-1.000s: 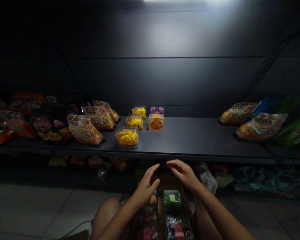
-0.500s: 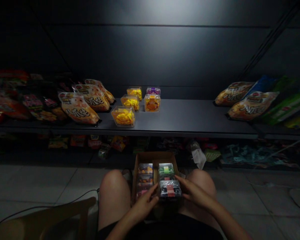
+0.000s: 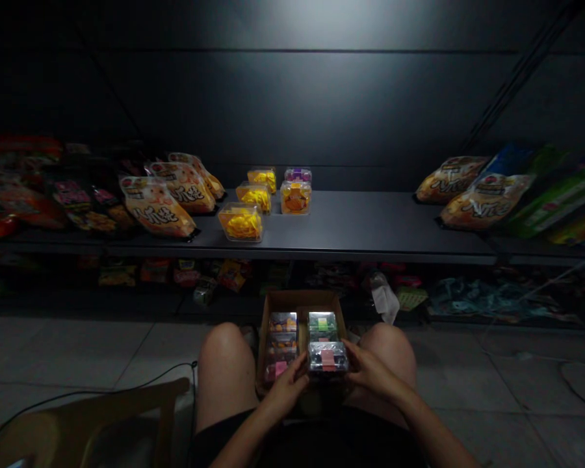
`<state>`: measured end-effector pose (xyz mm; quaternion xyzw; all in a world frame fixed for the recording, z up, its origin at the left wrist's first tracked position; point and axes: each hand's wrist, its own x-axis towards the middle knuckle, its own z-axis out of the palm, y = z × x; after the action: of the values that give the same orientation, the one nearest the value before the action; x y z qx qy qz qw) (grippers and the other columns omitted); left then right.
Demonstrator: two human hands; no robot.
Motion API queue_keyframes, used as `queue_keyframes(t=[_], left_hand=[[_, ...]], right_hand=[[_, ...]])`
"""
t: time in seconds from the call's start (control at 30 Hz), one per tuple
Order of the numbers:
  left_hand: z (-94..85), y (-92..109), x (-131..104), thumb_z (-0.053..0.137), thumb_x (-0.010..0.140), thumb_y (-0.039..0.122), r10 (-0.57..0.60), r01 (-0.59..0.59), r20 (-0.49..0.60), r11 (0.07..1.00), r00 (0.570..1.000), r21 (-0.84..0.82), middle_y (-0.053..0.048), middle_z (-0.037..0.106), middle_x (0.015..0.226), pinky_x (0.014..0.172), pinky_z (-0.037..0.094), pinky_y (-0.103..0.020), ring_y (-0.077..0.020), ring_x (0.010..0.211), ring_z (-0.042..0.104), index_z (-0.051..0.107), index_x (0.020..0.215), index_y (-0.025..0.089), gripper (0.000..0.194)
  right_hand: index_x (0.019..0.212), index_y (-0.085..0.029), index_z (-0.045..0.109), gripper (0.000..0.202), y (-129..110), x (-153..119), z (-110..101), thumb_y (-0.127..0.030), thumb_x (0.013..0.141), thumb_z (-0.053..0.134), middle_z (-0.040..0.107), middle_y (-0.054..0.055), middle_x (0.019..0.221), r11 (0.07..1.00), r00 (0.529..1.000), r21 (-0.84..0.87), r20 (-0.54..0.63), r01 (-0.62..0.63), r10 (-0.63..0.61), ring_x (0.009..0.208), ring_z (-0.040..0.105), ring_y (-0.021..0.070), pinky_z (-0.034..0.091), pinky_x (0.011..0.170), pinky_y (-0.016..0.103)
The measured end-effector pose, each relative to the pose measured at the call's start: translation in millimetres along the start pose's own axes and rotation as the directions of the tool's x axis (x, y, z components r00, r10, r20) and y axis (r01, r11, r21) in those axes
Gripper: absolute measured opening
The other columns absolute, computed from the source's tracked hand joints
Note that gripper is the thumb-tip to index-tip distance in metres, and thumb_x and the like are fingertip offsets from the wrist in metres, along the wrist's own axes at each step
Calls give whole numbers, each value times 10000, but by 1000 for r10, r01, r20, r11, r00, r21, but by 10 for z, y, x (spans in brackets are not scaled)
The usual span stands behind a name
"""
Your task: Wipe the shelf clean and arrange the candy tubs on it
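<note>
Pink-labelled plastic box point(image 3: 327, 359) sits clasped between my left hand point(image 3: 285, 391) and right hand point(image 3: 371, 374) at the cardboard carton point(image 3: 302, 299).

The box with the pink label point(image 3: 327, 356) is clear, hard plastic with bright glints; the carton point(image 3: 299, 299) is matt brown cardboard. The smooth shelf point(image 3: 370, 224) and far back panel point(image 3: 341, 107) look like painted metal with a satin sheen. Yellow-filled tubs point(image 3: 242, 225) are transparent, shiny plastic. The snack pouches point(image 3: 160, 213), left and right, are glossy, creased film. Floor tiles point(image 3: 78, 351) look smooth and dull.
</note>
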<state>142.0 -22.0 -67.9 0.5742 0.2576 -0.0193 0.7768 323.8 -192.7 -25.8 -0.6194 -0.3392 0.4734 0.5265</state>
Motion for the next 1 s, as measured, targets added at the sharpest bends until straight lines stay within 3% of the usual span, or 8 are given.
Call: queue_keyframes(t=[0.1, 0.23, 0.4, 0.57, 0.83, 1.0], left_hand=[[-19, 73, -25, 684, 731, 396, -22, 23, -41, 999, 999, 29, -99, 536, 1428, 1110, 368, -485, -303, 1321, 494, 513, 1383, 220, 697], [-109, 301, -112, 664, 750, 442, 9, -1, -107, 997, 994, 73, -96, 580, 1388, 1087, 393, -503, -318, 1262, 545, 563, 1339, 214, 640], [-142, 685, -228, 597, 821, 419, 160, -128, -191, 978, 968, 167, -89, 547, 1422, 1149, 324, -469, -287, 1332, 475, 577, 1328, 213, 547], [-115, 898, -265, 610, 807, 390, 218, -154, -262, 958, 940, 243, -73, 563, 1401, 1162, 305, -455, -281, 1340, 461, 604, 1299, 243, 513], [-164, 938, -259, 597, 814, 413, 217, -139, -258, 948, 941, 288, -103, 504, 1441, 1173, 276, -451, -282, 1370, 412, 556, 1349, 213, 572], [-141, 995, -275, 619, 808, 432, 241, -163, -271, 946, 932, 280, -101, 495, 1445, 1184, 253, -436, -283, 1389, 385, 557, 1347, 219, 583]], right_hand=[[1289, -228, 542, 633, 7, 34, 8, -175, 684, 722, 631, 76, 1299, 998, 999, 47, -26, -34, 36, 1181, 605, 255, 462, 1053, 435], [1274, -210, 521, 654, -73, 128, 35, -293, 673, 763, 688, 89, 1148, 993, 957, 38, -266, -114, 120, 995, 678, 243, 556, 882, 406], [970, -205, 604, 352, -316, 287, 89, -473, 757, 689, 694, 40, 838, 997, 889, 10, -451, -82, 77, 757, 667, 212, 555, 671, 337], [867, -219, 604, 382, -467, 358, 157, -588, 774, 640, 665, 22, 817, 1000, 873, -25, -487, -2, -10, 736, 634, 207, 533, 653, 324], [888, -236, 556, 358, -535, 367, 267, -582, 814, 614, 631, -14, 778, 999, 872, 44, -489, -7, 27, 673, 616, 184, 492, 549, 272], [963, -234, 555, 363, -598, 408, 251, -579, 852, 572, 651, 1, 849, 1000, 873, 23, -489, 14, -1, 716, 624, 190, 506, 590, 287]])
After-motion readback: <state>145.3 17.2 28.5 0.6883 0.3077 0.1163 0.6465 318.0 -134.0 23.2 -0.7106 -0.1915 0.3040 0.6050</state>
